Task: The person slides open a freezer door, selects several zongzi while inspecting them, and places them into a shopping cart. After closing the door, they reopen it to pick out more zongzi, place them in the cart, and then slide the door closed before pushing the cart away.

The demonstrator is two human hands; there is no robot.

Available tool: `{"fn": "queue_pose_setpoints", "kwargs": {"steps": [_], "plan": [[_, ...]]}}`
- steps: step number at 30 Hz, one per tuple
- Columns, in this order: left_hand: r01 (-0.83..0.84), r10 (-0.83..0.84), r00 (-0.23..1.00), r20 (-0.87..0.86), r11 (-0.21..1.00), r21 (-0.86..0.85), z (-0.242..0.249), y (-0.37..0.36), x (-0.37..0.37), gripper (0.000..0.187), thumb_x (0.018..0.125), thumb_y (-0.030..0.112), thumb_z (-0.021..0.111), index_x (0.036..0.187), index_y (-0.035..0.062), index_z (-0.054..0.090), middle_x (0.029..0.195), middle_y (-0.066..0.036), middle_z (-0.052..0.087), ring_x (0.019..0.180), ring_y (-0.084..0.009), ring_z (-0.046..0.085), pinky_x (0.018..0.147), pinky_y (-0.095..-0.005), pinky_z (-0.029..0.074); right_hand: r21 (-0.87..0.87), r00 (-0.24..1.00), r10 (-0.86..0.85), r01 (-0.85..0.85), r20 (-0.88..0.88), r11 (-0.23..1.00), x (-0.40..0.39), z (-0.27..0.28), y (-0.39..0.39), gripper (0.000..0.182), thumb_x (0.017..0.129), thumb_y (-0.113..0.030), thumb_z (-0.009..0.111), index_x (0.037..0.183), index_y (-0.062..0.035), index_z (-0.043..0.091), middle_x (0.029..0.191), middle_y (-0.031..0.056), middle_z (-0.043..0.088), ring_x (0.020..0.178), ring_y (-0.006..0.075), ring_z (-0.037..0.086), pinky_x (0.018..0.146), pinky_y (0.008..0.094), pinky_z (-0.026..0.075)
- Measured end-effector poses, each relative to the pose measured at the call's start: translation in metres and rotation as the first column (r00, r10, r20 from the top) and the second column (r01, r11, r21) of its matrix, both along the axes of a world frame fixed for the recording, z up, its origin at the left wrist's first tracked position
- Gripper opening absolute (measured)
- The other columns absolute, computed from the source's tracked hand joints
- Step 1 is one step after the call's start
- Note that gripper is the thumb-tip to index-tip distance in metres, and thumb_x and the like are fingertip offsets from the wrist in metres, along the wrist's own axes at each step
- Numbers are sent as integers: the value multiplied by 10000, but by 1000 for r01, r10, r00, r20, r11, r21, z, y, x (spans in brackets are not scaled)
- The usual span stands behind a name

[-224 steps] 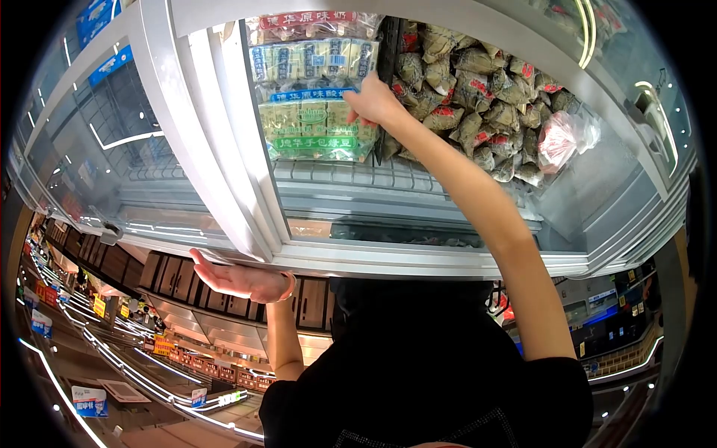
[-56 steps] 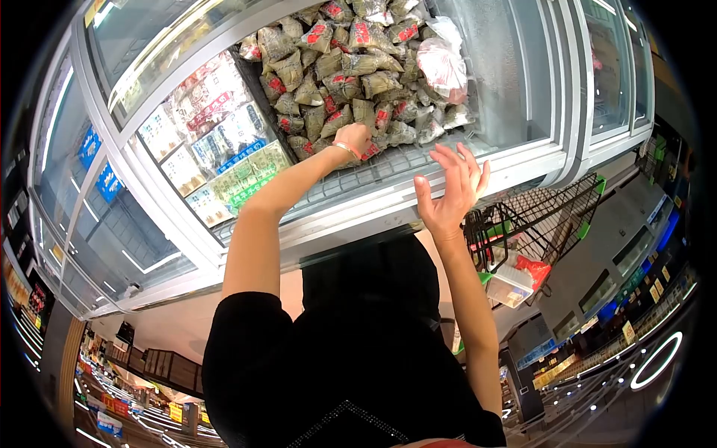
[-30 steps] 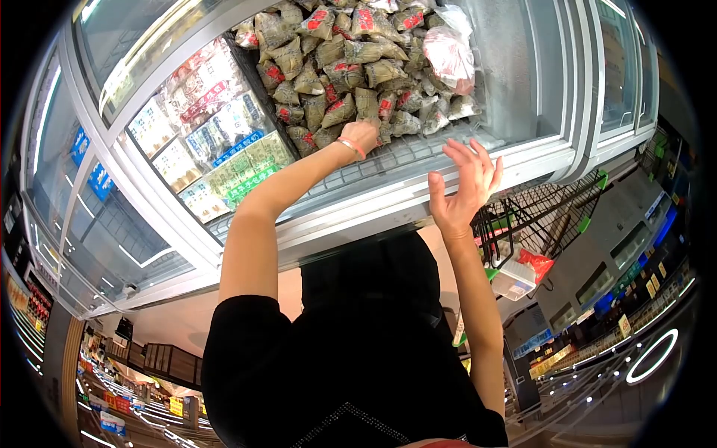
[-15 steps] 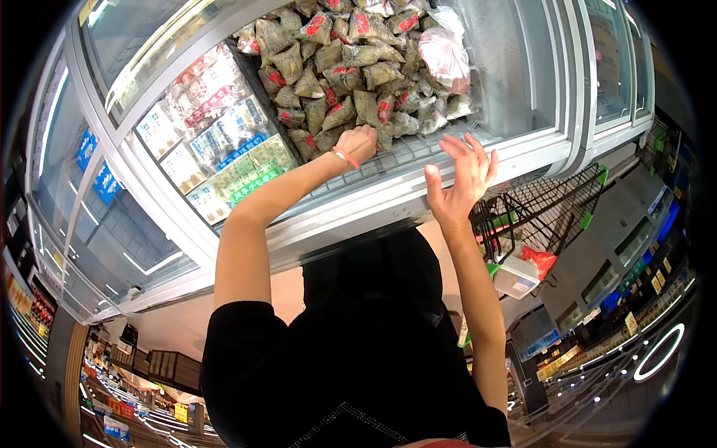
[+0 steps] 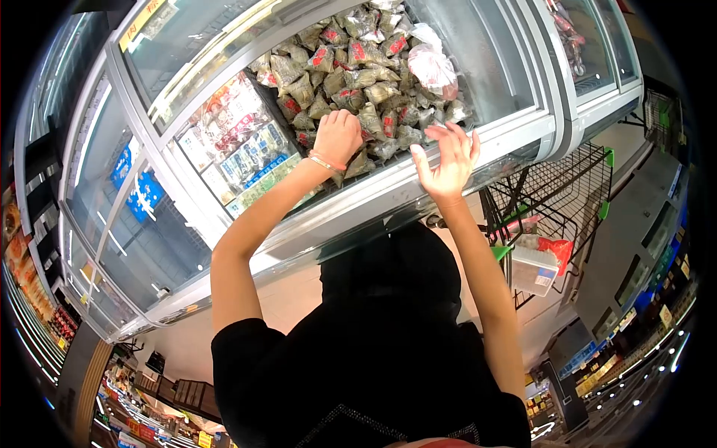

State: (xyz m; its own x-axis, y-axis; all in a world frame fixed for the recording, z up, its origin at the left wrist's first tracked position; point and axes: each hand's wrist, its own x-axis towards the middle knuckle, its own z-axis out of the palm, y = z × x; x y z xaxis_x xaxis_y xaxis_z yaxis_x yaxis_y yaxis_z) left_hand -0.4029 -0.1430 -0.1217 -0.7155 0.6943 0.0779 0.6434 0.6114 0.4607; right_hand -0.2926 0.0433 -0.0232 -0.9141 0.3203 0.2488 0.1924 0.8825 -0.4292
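Observation:
My left hand [image 5: 337, 137], with a thin bracelet at the wrist, reaches into an open chest freezer [image 5: 499, 137]. Its fingers curl down over one of the green leaf-wrapped packets with red labels [image 5: 357, 69] near the front of the heap. My right hand [image 5: 447, 155] hovers over the freezer's front rim just right of the left hand, fingers spread and holding nothing. A clear bag with red print [image 5: 432, 66] lies on the right side of the heap.
A divider separates the heap from a compartment of flat boxed packs [image 5: 240, 148] on the left. Glass sliding lids [image 5: 127, 213] cover the freezer further left. A black wire shopping cart [image 5: 556, 190] stands to the right, holding a clear box [image 5: 535, 270] and a red pack.
My left hand has moved from the heap's front edge up onto the packets. My right hand has come closer to the rim. The view has swung, so the freezer sits higher and further left.

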Motion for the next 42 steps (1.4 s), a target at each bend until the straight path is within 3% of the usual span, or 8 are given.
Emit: {"fn": "queue_pose_setpoints", "kwargs": {"steps": [10,14,16,19,25,31,35,42], "plan": [[-102,41,969,244,965,241,186,-51,-5,96,752,66,620,820,47,554,824,-117,557,720,-312,558,671,-407,431,-38,989,-37,32,-140,999,5,-5,1,288,752,-347,728,895,-116,631,936,19,634,1070,258,536,1038,478,271],[-136,80,955,286,974,181,266,-64,13,78,790,36,601,860,24,567,808,-94,586,779,-227,580,734,-333,451,-181,964,-80,34,-252,983,5,0,-9,142,796,-229,694,862,-114,645,945,27,649,1047,259,552,1027,473,273],[-126,48,958,283,957,262,283,-72,20,74,784,51,606,840,12,576,826,-91,600,748,-200,599,697,-305,460,-457,969,10,-126,-248,880,8,42,-28,157,797,-218,692,886,-97,648,913,44,659,997,258,577,972,438,332],[-303,92,820,565,907,293,326,-72,43,47,817,43,603,836,6,582,772,-18,579,737,-85,537,697,-249,442,-854,959,156,-280,-235,439,20,94,-60,230,834,-145,673,1041,-48,641,927,41,680,903,146,623,810,288,436],[-245,62,891,450,901,359,365,-73,83,55,819,44,606,844,8,573,797,-19,580,727,-85,527,693,-238,434,-950,929,235,-245,-287,-191,42,153,-69,262,859,-54,650,1107,16,601,1059,59,646,991,119,585,900,261,439],[-182,78,928,363,948,262,401,-76,106,71,806,66,587,835,1,589,724,-31,578,655,-97,540,606,-265,447,-905,885,265,-302,-383,-298,60,156,-77,194,838,-5,649,1025,1,597,1057,27,606,976,92,558,909,253,430],[-214,137,913,385,963,164,411,-86,113,80,829,86,607,831,10,585,779,-10,578,754,-89,544,710,-257,452,-898,880,307,-242,-363,-367,66,169,-81,158,836,10,642,983,-22,594,1003,1,595,971,88,555,881,250,438],[-198,86,908,410,950,240,431,-95,127,71,823,84,591,805,15,586,768,3,582,738,-74,545,702,-250,457,-891,869,334,-224,-366,-394,78,186,-87,186,834,-52,661,1013,-34,611,979,-16,593,901,78,530,799,227,414]]}}
